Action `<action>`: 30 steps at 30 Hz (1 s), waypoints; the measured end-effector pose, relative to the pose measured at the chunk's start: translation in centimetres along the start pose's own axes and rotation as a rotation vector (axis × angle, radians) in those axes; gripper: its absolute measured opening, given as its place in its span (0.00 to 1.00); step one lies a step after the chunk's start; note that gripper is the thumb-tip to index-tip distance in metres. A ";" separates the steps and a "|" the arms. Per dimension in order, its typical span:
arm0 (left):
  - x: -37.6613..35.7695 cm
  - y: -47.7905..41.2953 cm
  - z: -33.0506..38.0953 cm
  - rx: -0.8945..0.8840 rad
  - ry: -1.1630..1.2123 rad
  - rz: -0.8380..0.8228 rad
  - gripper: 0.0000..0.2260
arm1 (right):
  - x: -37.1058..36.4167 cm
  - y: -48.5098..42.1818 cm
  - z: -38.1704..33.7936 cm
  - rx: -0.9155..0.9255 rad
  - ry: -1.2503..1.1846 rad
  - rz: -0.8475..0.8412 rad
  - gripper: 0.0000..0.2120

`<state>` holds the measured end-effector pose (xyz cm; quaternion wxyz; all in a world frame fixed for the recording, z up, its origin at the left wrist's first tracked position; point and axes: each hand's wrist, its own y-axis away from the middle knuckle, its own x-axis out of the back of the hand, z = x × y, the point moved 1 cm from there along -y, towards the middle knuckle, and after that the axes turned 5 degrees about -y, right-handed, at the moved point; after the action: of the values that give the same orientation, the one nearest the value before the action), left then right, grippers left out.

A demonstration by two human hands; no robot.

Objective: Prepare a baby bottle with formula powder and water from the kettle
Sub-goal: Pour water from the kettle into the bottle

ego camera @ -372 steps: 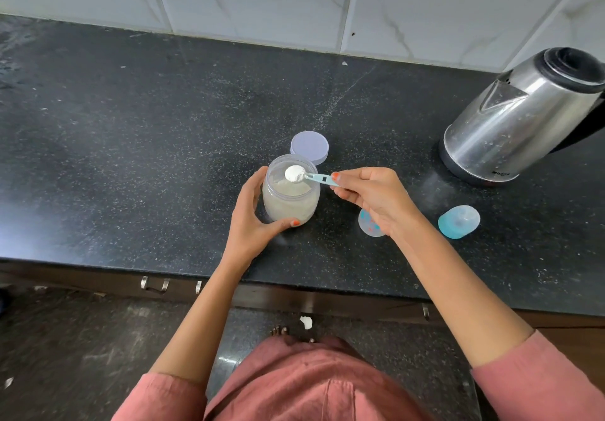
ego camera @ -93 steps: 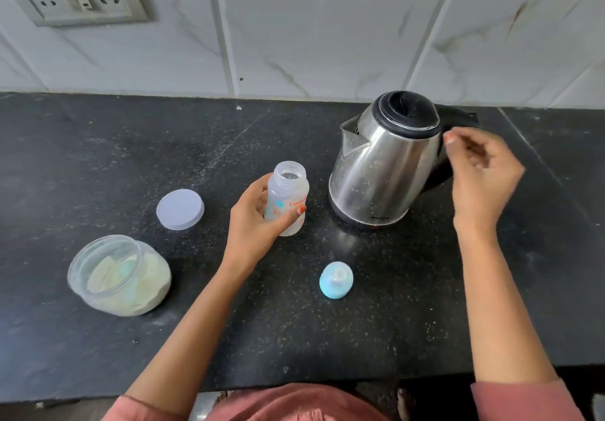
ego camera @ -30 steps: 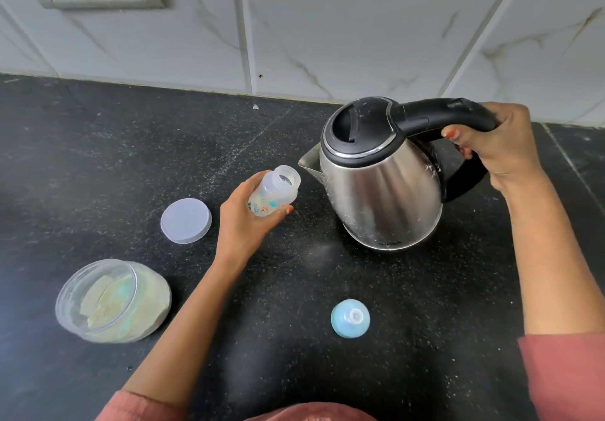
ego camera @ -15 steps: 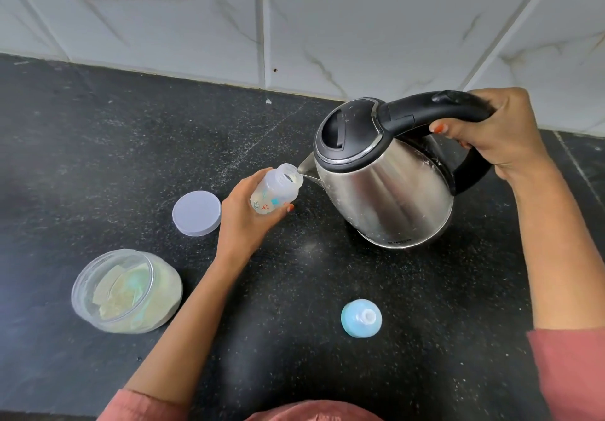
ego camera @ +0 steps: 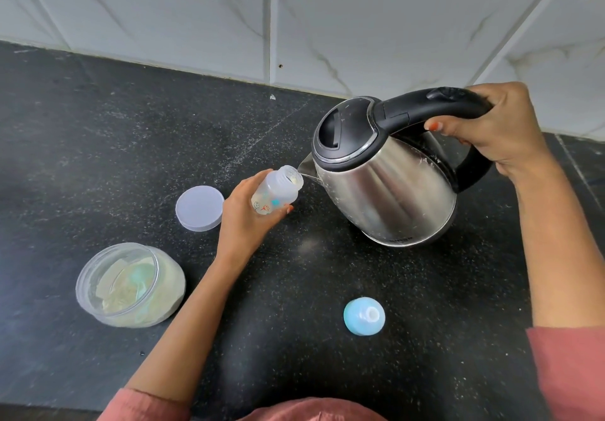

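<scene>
Curled round the lower body of the baby bottle (ego camera: 276,193), the person's left hand (ego camera: 244,221) holds it tipped, its long axis slanting up toward the kettle (ego camera: 386,191), with the open threaded mouth aimed at the spout (ego camera: 306,168) and just beside it; a thin line of water seems to run between them. Pale powder shows inside the neck. The left forearm reaches in from the near edge of the black counter (ego camera: 98,126). The right hand (ego camera: 491,126) is clenched round the kettle's black handle (ego camera: 435,106), thumb underneath, leaning the steel body spout-down toward the bottle. Past the bottle from the kettle, a lavender lid (ego camera: 199,204) lies flat; further out that way, closer to the person, stands the open formula jar (ego camera: 131,284) with a blue scoop (ego camera: 140,276) inside. On the person's side of the kettle a blue bottle cap (ego camera: 364,316) rests on the counter, apart from both hands
</scene>
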<state>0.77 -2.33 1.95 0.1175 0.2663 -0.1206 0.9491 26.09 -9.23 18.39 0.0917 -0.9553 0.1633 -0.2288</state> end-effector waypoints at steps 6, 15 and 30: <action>0.0 -0.1 -0.3 0.004 0.002 0.006 0.27 | -0.2 -0.3 0.2 -0.023 0.094 0.025 0.18; 0.3 0.1 -0.7 0.007 0.000 0.011 0.26 | -0.5 -0.7 0.2 -0.005 0.152 0.009 0.35; 0.7 0.2 -1.1 0.026 0.016 0.035 0.26 | -0.3 -0.7 0.5 0.008 0.154 0.014 0.41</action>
<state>-0.39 -2.08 1.33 0.0982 0.2582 -0.1122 0.9545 26.23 -8.37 17.99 0.0843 -0.9333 0.1756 -0.3018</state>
